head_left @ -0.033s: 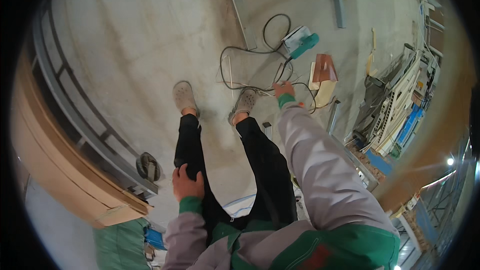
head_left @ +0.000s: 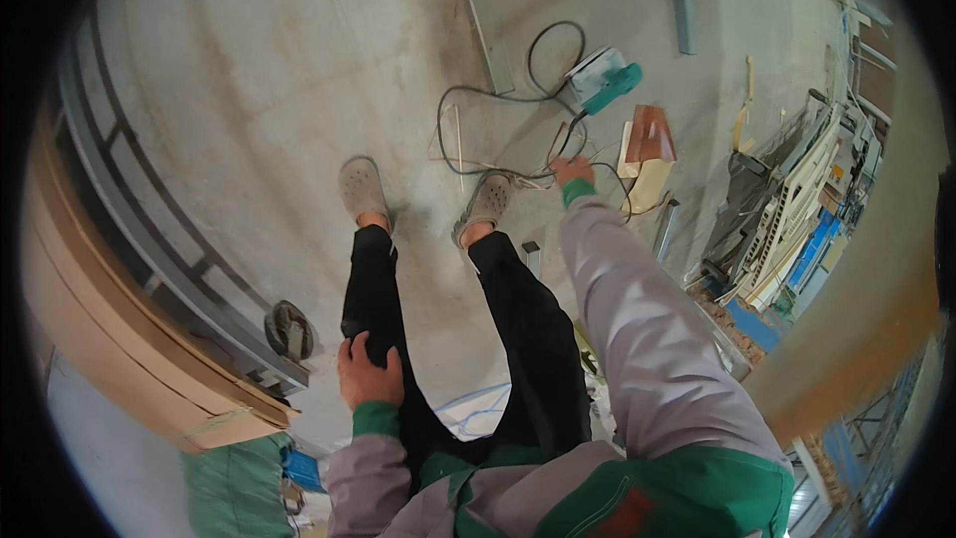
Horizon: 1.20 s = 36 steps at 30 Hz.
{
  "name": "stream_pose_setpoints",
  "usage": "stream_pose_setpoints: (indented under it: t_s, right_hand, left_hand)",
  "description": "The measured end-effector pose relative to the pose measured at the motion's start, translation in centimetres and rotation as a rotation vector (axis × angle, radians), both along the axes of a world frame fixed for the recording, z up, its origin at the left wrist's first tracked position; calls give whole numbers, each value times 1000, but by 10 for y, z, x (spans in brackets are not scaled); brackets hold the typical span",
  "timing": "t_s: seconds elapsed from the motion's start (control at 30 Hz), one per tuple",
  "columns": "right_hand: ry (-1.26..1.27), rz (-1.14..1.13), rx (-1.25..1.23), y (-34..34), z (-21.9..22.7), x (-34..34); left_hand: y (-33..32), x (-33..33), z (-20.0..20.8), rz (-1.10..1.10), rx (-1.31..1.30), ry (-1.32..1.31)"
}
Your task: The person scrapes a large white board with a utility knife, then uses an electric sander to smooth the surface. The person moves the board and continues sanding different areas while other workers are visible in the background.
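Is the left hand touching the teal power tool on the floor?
No, the left hand rests on the left trouser leg, apart from the teal power tool.

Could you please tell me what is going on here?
Someone in a pale grey and green jacket is bent over a grey concrete floor. Their bare left hand rests on their black trousers' left leg. Their bare right hand is down by a thin black cable; whether it grips anything is hard to tell. A teal power tool lies on the floor beyond.
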State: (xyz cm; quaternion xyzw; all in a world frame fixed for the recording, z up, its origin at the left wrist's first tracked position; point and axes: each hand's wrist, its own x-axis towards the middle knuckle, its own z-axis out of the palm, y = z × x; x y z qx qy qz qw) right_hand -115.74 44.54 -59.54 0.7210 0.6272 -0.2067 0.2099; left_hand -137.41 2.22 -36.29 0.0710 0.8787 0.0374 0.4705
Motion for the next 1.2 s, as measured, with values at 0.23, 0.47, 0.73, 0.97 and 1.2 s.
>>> stream_pose_setpoints:
  t_s: [0.23, 0.47, 0.73, 0.97, 1.2]
  right_hand:
    - [378, -823, -9, 129, -142, 73]
    - [674, -1074, -72, 177, -128, 33]
    - [931, -1250, -70, 108, 29, 9]
    - [1425, -1659, -570, -154, 201, -60]
    - [832, -961, -924, -255, 409, -96]
  left_hand:
    - [30, 5, -3, -102, -1, 103]
    - [50, -4, -1, -201, -28, 85]
    - [39, -2, -2, -208, 49, 134]
    - [-14, -27, -24, -5, 7, -87]
    - [23, -133, 30, 1156, 481, -870]
